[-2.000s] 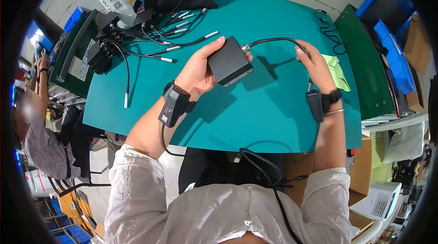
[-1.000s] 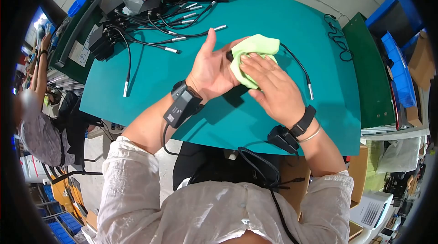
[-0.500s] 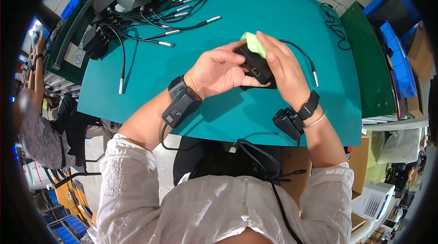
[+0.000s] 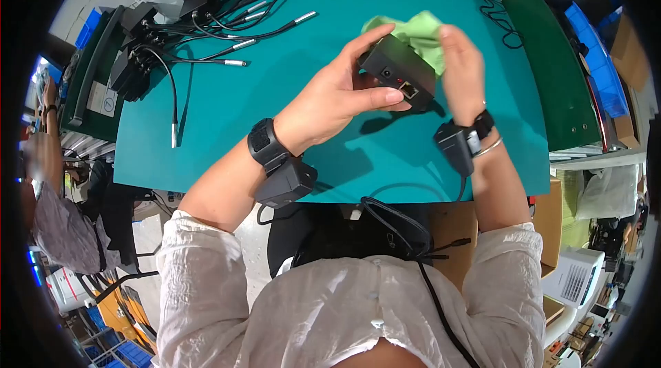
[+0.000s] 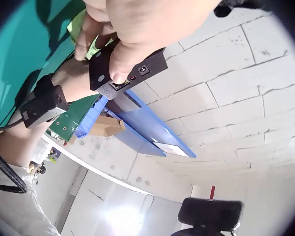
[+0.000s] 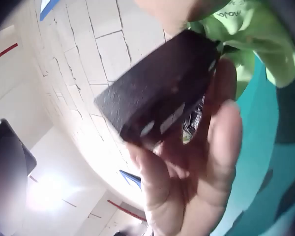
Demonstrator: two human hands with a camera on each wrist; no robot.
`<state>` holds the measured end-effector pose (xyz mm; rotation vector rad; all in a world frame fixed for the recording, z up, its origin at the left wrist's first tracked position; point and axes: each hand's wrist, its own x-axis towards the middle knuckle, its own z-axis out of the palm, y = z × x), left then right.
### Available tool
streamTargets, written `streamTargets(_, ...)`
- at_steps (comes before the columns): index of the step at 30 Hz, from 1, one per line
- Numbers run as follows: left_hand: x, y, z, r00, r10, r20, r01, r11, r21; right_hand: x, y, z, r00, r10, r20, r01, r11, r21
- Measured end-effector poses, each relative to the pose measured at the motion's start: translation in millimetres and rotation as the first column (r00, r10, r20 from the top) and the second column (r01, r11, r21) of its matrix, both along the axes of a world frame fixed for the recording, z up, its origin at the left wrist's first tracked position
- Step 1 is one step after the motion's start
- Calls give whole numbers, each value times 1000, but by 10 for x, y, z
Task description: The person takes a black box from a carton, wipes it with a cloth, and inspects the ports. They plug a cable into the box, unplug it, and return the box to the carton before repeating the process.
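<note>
A black electronics box [image 4: 415, 67] hangs above the table, gripped by my left hand [image 4: 323, 103]. My left thumb lies along its port face, beside a network socket [image 4: 408, 90], a round power jack [image 4: 387, 72] and a small red light. Behind and to the right, a light green cloth [image 4: 428, 36] drapes against the box, and my right hand [image 4: 463, 79] holds its edge. In the left wrist view the right fingers [image 5: 86, 39] pinch the cloth close to the box. The right wrist view shows the left hand [image 6: 187, 191] supporting the box from below. The box's own cable is hidden.
Several black boxes [image 4: 131, 72] with metal-tipped cables [image 4: 234, 62] lie at the back left of the green table [image 4: 330, 168]. A thin black cable [image 4: 497, 20] curls at the back right. Green side panels [image 4: 544, 72] flank the table; another person [image 4: 65, 223] is at far left.
The right hand has gone from the box's cable to holding the green cloth against the box. The left hand has turned the box, so its port face now points towards me.
</note>
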<state>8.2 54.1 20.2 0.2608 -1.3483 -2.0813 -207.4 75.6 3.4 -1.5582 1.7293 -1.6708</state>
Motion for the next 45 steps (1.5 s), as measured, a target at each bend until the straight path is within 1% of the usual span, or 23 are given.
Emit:
streamTargets(1,13,-3,1,1000,15,-10,-16,999,-43,-96,-5,60,994,-58,91,56,998,20)
streamTargets(3,39,-43,-33,999,47,18,-46,997,-64,-385,11,162,918,39,396,38,982,-184)
streamTargets(5,59,-74,-52,996,81,44,-77,994,-81,-875,41,215,947,-188,259,247,944,-218)
streamTargets(7,83,-91,-37,984,145,102,-131,982,-134,-1632,52,62,929,-318,188,347,926,-147)
streamTargets(8,91,-95,-33,984,146,100,-133,983,-128,-1785,120,84,930,-317,184,344,928,-143)
streamTargets(9,95,-102,-26,983,143,117,-130,985,-110,-1886,188,117,881,-464,-97,469,882,44)
streamTargets(10,96,-107,-22,981,139,133,-127,988,-92,-1966,225,129,763,-515,-391,612,769,182)
streamTargets(11,97,-107,-22,981,141,132,-129,988,-89,-2006,198,62,763,-512,-394,611,770,183)
streamTargets(13,100,-102,-29,981,157,117,-149,986,-77,-2085,111,-174,307,-653,-692,758,607,-236)
streamTargets(15,98,-112,-33,982,154,107,-147,987,-66,-1753,86,-36,321,-643,-695,690,662,-293)
streamTargets(17,103,-121,-40,983,156,99,-151,987,-55,-1420,57,100,570,-413,-710,388,897,-210)
streamTargets(18,103,-122,-43,983,158,90,-154,987,-53,-1220,71,160,574,-410,-709,385,899,-208)
streamTargets(20,107,-125,-42,983,163,84,-159,986,-52,-918,99,232,867,-80,-493,249,925,288)
streamTargets(21,106,-127,-36,982,169,85,-164,984,-63,-903,83,197,868,-78,-490,246,925,289)
streamTargets(24,110,-142,-37,983,169,74,-164,984,-63,-820,105,117,812,135,-567,116,915,385)
streamTargets(28,125,-162,-11,986,162,47,-162,987,-15,-809,138,132,787,190,-587,141,870,472)
streamTargets(30,139,-185,4,988,148,33,-148,989,8,-868,115,102,820,236,-521,112,826,552)
streamTargets(33,160,-221,3,992,129,2,-129,991,36,-848,123,107,815,270,-512,70,832,551)
streamTargets(37,177,-264,-25,993,116,-25,-114,992,49,-785,128,159,770,268,-579,117,833,540)
streamTargets(40,206,-313,2,986,109,-128,-97,991,96,-731,152,212,836,167,-522,87,900,428)
streamTargets(41,225,-364,-22,986,108,-127,-96,991,92,-690,166,266,877,143,-459,67,910,410)
streamTargets(43,254,-468,-96,958,114,-264,-80,987,136,-666,181,296,914,119,-389,46,920,389)
streamTargets(45,279,-468,-40,949,198,-245,-152,969,194,-659,179,298,960,110,-257,-27,952,306)
